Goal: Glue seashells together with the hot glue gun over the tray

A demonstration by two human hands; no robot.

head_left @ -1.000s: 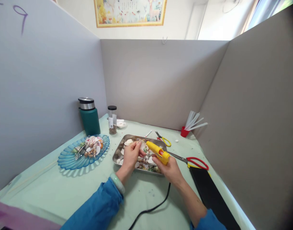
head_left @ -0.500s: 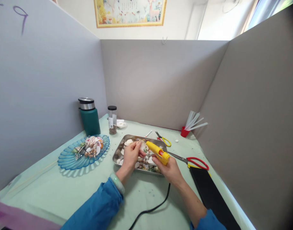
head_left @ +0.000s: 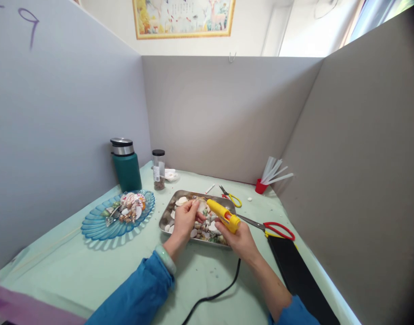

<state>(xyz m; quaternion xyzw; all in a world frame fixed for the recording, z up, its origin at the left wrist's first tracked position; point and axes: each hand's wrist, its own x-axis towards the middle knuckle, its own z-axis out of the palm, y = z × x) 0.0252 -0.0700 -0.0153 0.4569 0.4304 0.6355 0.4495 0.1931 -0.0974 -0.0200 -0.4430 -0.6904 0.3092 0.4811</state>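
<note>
A yellow hot glue gun (head_left: pixel 223 215) is gripped in my right hand (head_left: pixel 240 239), its nozzle pointing up and left toward my other hand. Its black cord (head_left: pixel 223 294) trails down across the table. My left hand (head_left: pixel 187 221) is pinched closed near the nozzle; what sits between the fingertips is too small to make out. Both hands are above a metal tray (head_left: pixel 163 212) filled with shells and pebbles (head_left: pixel 194 233). The hands hide part of the tray's contents.
On the left stand a blue plate (head_left: pixel 102 230) of shells, a green bottle (head_left: pixel 126 171) and a jar (head_left: pixel 158 169). To the right are red-handled scissors (head_left: pixel 279 229), small yellow-handled scissors (head_left: pixel 234 199), a black board (head_left: pixel 300 280) and a red cup (head_left: pixel 260 186) of glue sticks. Grey panels (head_left: pixel 234 113) enclose the table.
</note>
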